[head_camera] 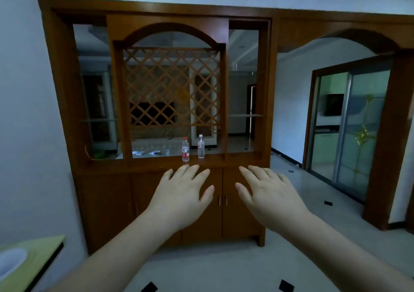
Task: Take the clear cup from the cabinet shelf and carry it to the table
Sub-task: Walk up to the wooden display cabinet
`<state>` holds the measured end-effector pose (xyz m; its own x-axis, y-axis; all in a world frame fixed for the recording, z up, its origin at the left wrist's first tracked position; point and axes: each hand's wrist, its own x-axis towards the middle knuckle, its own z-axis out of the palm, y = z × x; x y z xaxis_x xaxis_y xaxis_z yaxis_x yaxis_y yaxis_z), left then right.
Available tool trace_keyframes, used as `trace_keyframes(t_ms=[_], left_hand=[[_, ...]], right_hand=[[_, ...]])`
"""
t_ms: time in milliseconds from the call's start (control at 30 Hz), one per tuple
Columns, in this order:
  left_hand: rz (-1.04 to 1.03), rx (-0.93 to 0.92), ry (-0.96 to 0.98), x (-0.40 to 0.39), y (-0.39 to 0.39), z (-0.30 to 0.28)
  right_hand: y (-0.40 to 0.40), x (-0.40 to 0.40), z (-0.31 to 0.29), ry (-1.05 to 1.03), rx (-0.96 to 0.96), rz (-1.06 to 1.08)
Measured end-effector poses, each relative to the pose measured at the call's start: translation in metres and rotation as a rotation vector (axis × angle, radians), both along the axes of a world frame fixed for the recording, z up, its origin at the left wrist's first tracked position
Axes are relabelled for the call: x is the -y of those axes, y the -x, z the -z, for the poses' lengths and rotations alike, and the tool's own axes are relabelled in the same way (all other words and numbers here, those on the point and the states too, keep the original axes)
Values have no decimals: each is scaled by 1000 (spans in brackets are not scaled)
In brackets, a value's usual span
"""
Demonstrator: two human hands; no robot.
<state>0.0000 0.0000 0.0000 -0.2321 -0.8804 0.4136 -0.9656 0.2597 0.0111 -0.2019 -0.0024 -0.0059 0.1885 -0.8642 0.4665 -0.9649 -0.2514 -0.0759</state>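
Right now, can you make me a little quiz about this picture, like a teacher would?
1. True or false: the left hand is holding the clear cup.
2. Which bottle stands further left on the cabinet ledge? A) red-label bottle B) white-cap bottle
3. Fill in: the clear cup sits on the upper glass shelf in the cabinet's ____ side opening.

Key
1. False. Both the left hand and the right hand are open and empty.
2. A.
3. Right.
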Motion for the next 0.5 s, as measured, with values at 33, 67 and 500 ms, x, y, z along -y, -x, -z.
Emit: trace_keyframes(t_ms=[33,67,500], left_hand=[[10,8,-15,0,-3,5],[30,24,-11,2,-5,11],[103,23,2,69,67,88]], right_hand=[[0,-1,5,-13,-5,-3],[0,1,9,1,-20,-10],[76,41,84,-18,-30,67]])
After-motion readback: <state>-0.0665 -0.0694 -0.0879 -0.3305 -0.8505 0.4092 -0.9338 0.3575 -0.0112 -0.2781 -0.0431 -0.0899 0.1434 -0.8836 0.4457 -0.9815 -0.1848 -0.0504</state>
